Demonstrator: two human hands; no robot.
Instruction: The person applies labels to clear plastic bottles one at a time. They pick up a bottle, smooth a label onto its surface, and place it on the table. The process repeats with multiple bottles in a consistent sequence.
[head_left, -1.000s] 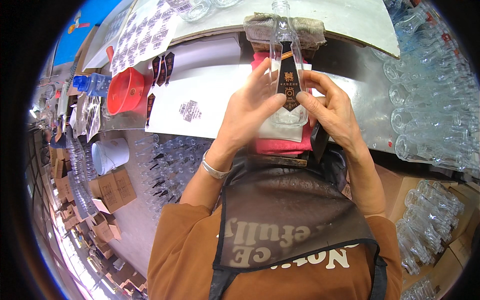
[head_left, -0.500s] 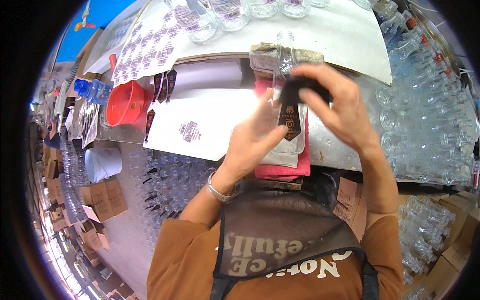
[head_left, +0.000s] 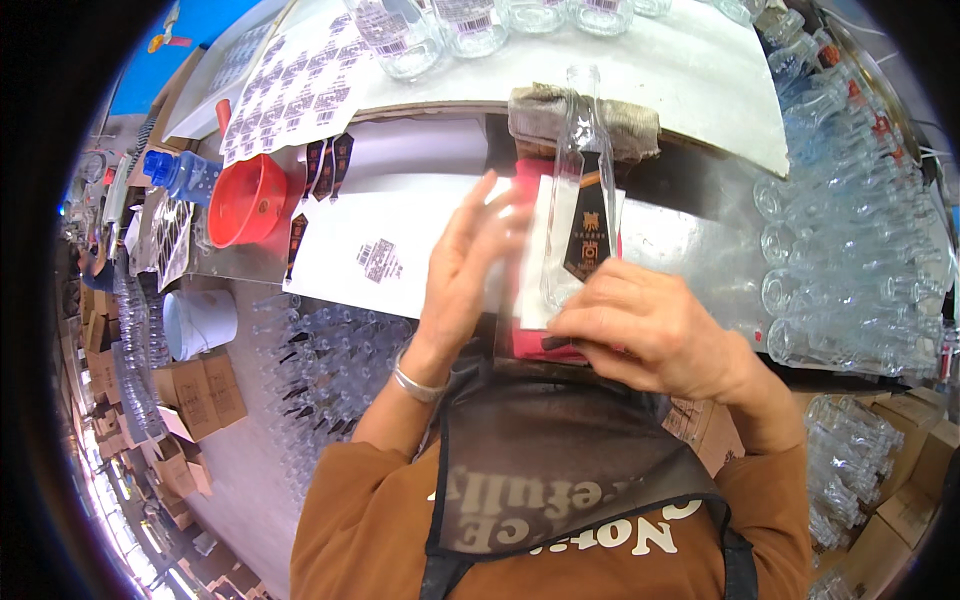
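A clear glass bottle (head_left: 562, 190) with a black pointed label (head_left: 590, 228) lies tilted on a white pad (head_left: 533, 302) over pink cloth (head_left: 530, 343). Its neck rests on a folded beige cloth (head_left: 632, 128). My left hand (head_left: 462, 262), its fingers apart and smeared by motion, is just left of the bottle and holds nothing. At the bottle's base my right hand (head_left: 655, 322) is closed, with a thin black piece (head_left: 556, 342) poking out beneath its fingertips. Most of that piece is hidden, so its kind does not show.
Several clear bottles (head_left: 405, 45) stand at the back beside a barcode-label sheet (head_left: 300, 95). A red bowl (head_left: 243, 205) and a blue-capped bottle (head_left: 180, 175) are left. Rows of glass bottles (head_left: 850, 270) lie right; more stand on the floor (head_left: 335, 360), near a white bucket (head_left: 200, 322).
My right hand has come down from above the bottle's upper part to its base. My left hand has drawn away leftward from the bottle, whose label now shows more.
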